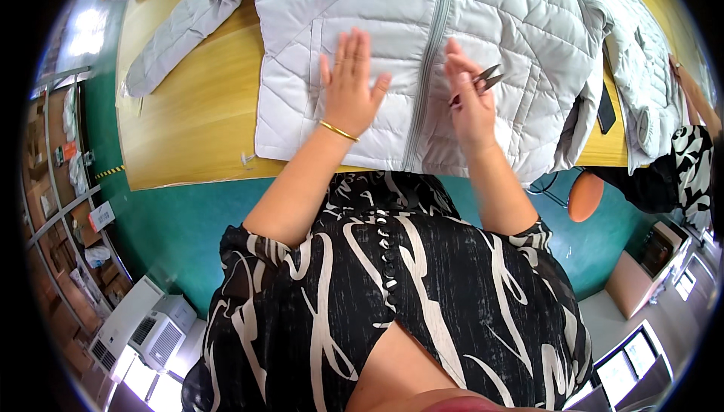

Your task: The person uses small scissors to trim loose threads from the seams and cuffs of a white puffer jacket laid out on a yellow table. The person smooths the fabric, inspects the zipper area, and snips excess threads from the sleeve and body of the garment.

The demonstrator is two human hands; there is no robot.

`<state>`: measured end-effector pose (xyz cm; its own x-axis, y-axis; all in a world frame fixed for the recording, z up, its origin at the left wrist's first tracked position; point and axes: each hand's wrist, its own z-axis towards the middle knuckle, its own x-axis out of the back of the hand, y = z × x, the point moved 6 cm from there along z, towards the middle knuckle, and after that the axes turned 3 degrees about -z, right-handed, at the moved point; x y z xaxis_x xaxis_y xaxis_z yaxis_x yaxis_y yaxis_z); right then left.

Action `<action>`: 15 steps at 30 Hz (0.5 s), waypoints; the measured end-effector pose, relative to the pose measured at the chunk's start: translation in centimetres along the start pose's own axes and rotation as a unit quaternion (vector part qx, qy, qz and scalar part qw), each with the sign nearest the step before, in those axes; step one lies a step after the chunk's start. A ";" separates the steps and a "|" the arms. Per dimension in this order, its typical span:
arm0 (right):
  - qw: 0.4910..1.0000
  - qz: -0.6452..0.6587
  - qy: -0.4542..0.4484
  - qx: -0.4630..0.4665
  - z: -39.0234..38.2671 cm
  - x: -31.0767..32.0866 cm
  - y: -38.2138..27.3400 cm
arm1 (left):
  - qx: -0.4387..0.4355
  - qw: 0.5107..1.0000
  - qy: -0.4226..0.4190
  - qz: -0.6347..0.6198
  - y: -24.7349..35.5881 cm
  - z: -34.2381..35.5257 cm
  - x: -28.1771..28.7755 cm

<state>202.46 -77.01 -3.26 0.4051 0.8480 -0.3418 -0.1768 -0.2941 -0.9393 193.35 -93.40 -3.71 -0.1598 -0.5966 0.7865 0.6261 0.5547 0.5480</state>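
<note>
A pale grey quilted jacket [392, 12] lies spread flat on a wooden table [188, 110], its zipper [430, 65] closed down the middle. My left hand [349, 84] rests flat and open on the jacket's left front panel, a gold bangle on the wrist. My right hand [469, 95] sits just right of the zipper, fingers closed on a small pair of metal thread snips [485, 79] whose tips point up and right.
A dark phone [605, 108] lies on the table beside the jacket's right sleeve. Another person's arm [694, 99] shows at the right edge. An orange stool [586, 196] stands below the table. Shelves and white units line the left on the green floor.
</note>
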 end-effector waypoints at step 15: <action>0.975 -0.149 0.120 0.113 -2.6 2.1 1.6 | -0.013 0.995 -0.036 0.090 -1.2 -0.2 -1.8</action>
<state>205.35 -76.81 -5.54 0.6621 0.7453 -0.0783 -0.2024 0.0772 -0.9763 193.03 -93.14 -5.81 -0.0967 -0.4460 0.8898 0.6684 0.6333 0.3900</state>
